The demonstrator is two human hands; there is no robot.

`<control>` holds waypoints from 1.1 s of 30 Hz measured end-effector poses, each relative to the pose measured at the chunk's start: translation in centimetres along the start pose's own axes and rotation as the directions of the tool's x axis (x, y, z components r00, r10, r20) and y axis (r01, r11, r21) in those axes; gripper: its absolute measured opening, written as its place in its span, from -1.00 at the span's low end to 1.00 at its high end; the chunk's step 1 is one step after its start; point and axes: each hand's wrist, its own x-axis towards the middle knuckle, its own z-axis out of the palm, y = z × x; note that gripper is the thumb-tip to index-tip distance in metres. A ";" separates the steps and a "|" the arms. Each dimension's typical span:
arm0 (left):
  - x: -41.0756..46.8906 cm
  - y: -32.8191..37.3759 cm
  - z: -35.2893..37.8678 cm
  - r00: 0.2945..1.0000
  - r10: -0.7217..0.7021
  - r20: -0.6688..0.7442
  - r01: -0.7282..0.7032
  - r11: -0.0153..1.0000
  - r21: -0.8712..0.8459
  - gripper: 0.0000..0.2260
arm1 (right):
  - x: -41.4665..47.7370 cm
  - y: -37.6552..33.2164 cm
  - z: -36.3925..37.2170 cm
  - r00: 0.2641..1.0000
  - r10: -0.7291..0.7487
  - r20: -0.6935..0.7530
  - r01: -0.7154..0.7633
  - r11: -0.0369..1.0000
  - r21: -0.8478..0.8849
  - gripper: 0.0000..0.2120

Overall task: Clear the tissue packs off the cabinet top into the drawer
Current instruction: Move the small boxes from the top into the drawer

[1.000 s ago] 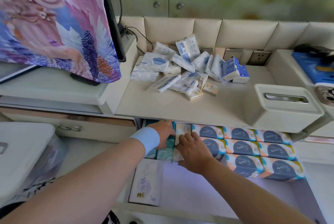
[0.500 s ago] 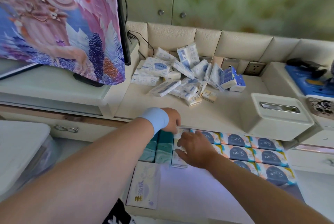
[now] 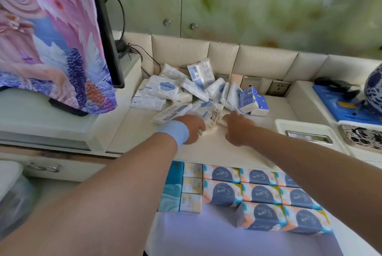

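Note:
A heap of white-and-blue tissue packs (image 3: 182, 90) lies at the back of the cream cabinet top (image 3: 144, 131). My left hand (image 3: 191, 128), with a blue wristband, curls its fingers over a small cream tissue pack (image 3: 209, 130) at the heap's front edge. Just right of it, my right hand (image 3: 237, 129) stretches its fingers to another small pack (image 3: 221, 124) and touches it. Below, the open drawer (image 3: 227, 241) holds rows of S.pure packs (image 3: 259, 192), small cream packs (image 3: 191, 190) and teal packs (image 3: 172, 187).
A white tissue box holder (image 3: 306, 129) stands on the right of the top. Behind it are wall sockets (image 3: 278, 88), a blue box (image 3: 347, 107) and a blue-and-white vase (image 3: 374, 88). A screen draped in patterned cloth (image 3: 51, 39) stands at the left.
Both hands rose out of the drawer to the cabinet top. They now lie at the front of the heap, the left one over a small cream pack.

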 end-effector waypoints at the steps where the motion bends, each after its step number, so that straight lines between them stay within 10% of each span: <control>1: 0.7 0.4 0.2 1.000 0.013 -0.001 -0.013 1.000 0.007 -0.53 | 0.8 0.3 0.3 0.999 0.035 0.019 -0.036 0.999 0.030 -0.35; 6: 3.4 1.7 1.2 0.993 0.047 0.111 -0.069 0.976 0.207 -0.27 | 3.5 0.7 0.2 0.999 -0.027 -0.047 0.037 0.973 0.228 -0.10; 13: 5.4 2.3 1.7 1.000 -0.026 0.006 0.023 0.938 0.347 -0.21 | 5.0 1.5 0.7 0.992 0.021 -0.126 0.024 0.939 0.342 -0.73; 21: 4.9 0.7 2.0 0.994 -0.016 0.105 -0.015 0.956 0.293 -0.41 | 5.1 3.0 0.1 0.961 0.277 0.010 -0.154 0.504 0.850 -0.81; 25: 4.3 0.2 2.0 0.992 -0.048 0.117 0.024 0.981 0.195 -0.40 | 4.0 4.0 -0.6 0.981 0.140 0.137 -0.174 0.297 0.939 -0.52; 33: 2.0 -1.1 2.0 0.989 -0.112 0.096 0.108 0.993 0.049 -0.23 | 2.5 1.8 -0.1 0.976 -0.149 0.161 -0.023 0.659 0.752 -0.48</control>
